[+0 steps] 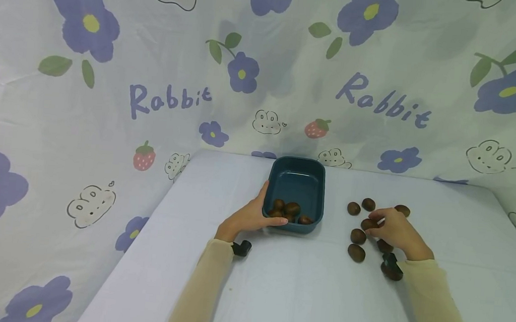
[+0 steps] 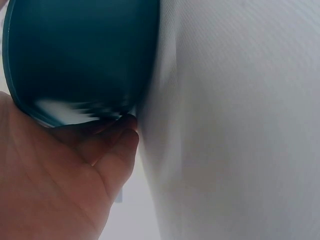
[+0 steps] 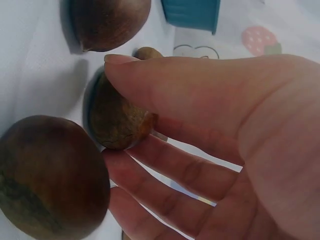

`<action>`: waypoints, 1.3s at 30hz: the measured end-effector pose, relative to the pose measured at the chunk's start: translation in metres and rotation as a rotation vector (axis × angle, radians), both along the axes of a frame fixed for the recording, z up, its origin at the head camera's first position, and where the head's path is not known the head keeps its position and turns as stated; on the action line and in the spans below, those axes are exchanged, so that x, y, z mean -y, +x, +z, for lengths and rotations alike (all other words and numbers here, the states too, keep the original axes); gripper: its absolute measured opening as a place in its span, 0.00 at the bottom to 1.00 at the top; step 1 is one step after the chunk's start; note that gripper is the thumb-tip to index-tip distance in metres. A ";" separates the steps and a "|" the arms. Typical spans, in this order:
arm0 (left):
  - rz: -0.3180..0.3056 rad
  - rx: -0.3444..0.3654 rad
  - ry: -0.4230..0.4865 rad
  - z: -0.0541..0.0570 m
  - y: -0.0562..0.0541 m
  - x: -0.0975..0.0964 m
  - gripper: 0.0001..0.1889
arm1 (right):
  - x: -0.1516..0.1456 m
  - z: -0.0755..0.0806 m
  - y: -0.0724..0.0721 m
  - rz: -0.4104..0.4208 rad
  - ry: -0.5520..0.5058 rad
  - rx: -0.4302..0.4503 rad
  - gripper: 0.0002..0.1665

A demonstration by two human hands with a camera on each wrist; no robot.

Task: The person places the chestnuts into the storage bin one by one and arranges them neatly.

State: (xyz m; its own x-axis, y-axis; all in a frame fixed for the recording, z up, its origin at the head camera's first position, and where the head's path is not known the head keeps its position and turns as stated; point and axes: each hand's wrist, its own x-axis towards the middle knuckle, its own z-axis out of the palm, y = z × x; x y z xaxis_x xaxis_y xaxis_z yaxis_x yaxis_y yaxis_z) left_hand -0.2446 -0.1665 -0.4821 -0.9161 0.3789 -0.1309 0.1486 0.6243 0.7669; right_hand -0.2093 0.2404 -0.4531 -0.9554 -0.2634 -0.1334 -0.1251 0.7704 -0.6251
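Head view, teal container (image 1: pixel 295 189), opening up, long axis front-to-back

A white cloth (image 1: pixel 167 42) is hanging like a wall on the far, left and right sides of a white table (image 1: pixel 275 294). Purple flowers (image 1: pixel 89 21) with yellow middles are dotting it. Bunnies (image 1: pixel 266 123) and red strawberries (image 1: pixel 144 157) are showing low down. The word "Rabbit" (image 1: pixel 170 98) is running across twice. The far part is looking a bit darker than the left.
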 end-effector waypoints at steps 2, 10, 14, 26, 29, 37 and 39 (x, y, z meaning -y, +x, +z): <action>0.001 0.002 -0.005 0.000 0.000 0.000 0.74 | 0.001 -0.001 0.000 -0.005 0.003 -0.001 0.30; -0.009 -0.008 0.005 0.001 0.001 0.000 0.73 | 0.003 -0.004 -0.001 -0.015 0.031 -0.001 0.30; -0.006 -0.002 0.005 0.001 0.001 0.000 0.73 | 0.002 -0.003 -0.001 -0.012 0.042 -0.011 0.30; -0.026 -0.037 0.029 0.001 -0.001 0.000 0.72 | 0.005 0.010 -0.001 -0.045 -0.038 -0.104 0.27; -0.032 -0.043 0.038 0.001 -0.002 -0.001 0.72 | 0.007 0.012 0.000 -0.067 -0.062 -0.111 0.28; -0.041 -0.053 0.055 0.000 -0.002 -0.001 0.72 | 0.011 0.015 0.002 -0.089 -0.087 -0.130 0.28; -0.038 -0.048 0.052 -0.001 -0.002 -0.001 0.72 | 0.012 0.015 0.002 -0.082 -0.093 -0.143 0.27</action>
State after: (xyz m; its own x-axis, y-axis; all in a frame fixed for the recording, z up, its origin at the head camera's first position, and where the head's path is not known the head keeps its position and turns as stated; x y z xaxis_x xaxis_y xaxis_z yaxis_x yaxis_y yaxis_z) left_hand -0.2469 -0.1657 -0.4830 -0.9057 0.4186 -0.0665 0.2088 0.5770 0.7896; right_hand -0.2070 0.2280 -0.4380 -0.9817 -0.1883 0.0270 -0.1569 0.7215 -0.6744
